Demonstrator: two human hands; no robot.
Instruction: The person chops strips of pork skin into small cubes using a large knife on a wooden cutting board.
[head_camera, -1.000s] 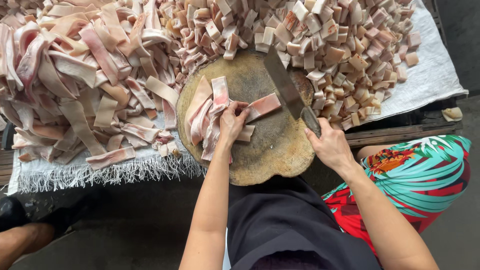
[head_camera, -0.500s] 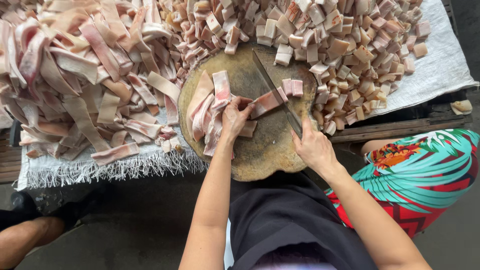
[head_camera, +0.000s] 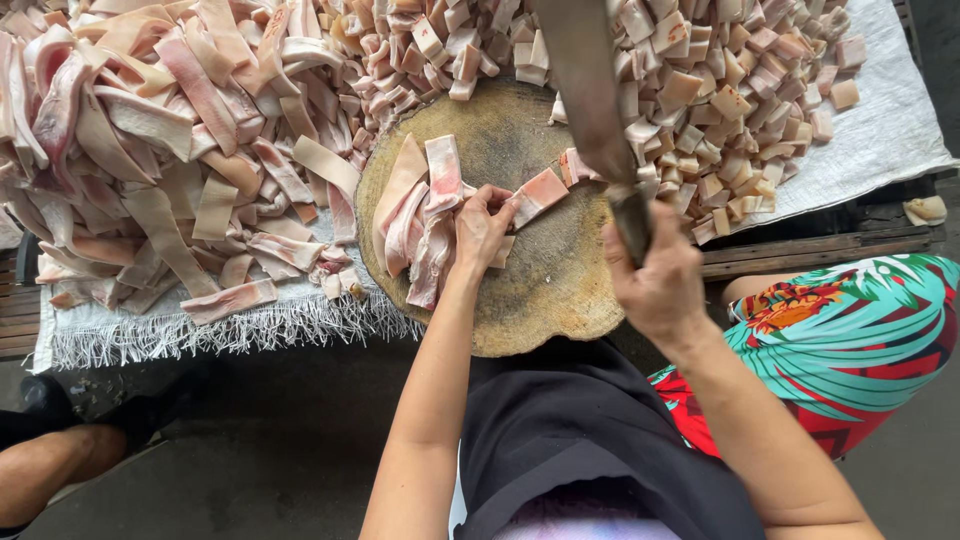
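— Okay, quick pass. What's the right hand doing?

— Fist wrapped tight round the handle of a cleaver, blade lifted off the board and tilted up toward the camera. Broad dark blade, blurred, so the edge is hard to read.

— And the left hand?

— Fingers curled down, pinning a bunch of long meat strips flat on the round wooden chopping block. The strips lie side by side, pink with a pale fatty rind, running from the block's far-left part toward its near edge. The strip ends stick out just right of the fingertips.

— Anything cut there?

— One small cut piece sits on the block just right of the strip ends, under the raised blade.

— Surroundings?

— Big heap of uncut strips to the left, spread on a white fringed cloth. Pile of small cubed pieces beyond and right of the block, on a white sheet, crowding against the block's far rim. Block stands between the two heaps, touching both.

— Person?

— Dark apron over the lap, bright patterned trousers at the right. Someone else's bare leg shows bottom left, well apart from the block.
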